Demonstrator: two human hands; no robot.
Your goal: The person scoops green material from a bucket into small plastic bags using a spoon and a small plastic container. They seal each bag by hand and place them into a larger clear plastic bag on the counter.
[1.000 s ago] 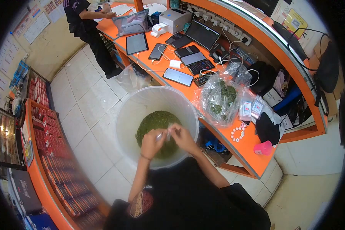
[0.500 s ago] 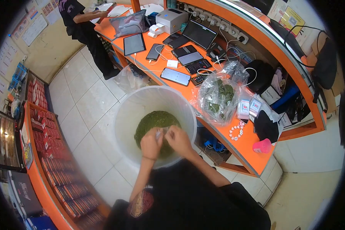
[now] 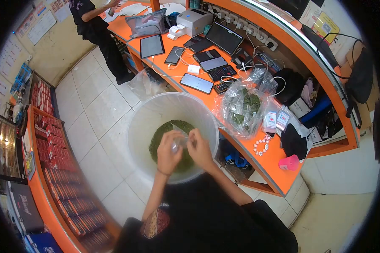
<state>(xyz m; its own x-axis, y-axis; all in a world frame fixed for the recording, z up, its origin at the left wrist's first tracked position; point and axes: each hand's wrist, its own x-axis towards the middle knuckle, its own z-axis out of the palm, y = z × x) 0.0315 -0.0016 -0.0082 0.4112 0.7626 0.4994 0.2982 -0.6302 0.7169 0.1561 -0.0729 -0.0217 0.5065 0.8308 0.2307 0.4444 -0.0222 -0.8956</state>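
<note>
Both of my hands are over a large translucent plastic tub (image 3: 136, 126), whose bottom is covered with finely chopped green leaf (image 3: 159, 137). Between them is a small transparent plastic bag (image 3: 182, 141). My left hand (image 3: 169, 152) is closed around its left side. With thumb and fingers pinched together, my right hand (image 3: 200, 149) grips the bag's right edge. A corner of the plastic sticks up beyond my fingers. Whatever the bag contains, if anything, I cannot make out.
An orange counter (image 3: 283, 177) runs along the right, bearing phones, a tablet (image 3: 152, 46), a printer (image 3: 194, 22) and a plastic bag of green leaves (image 3: 242, 107). A pink cup (image 3: 288, 162) stands near its end. Red-packed shelves (image 3: 55, 147) line the left. Another person (image 3: 99, 38) stands at the back.
My hands have moved slightly apart, and more of the transparent bag shows between them. The other person's hand has risen from the counter. The whole view has shifted a little.
</note>
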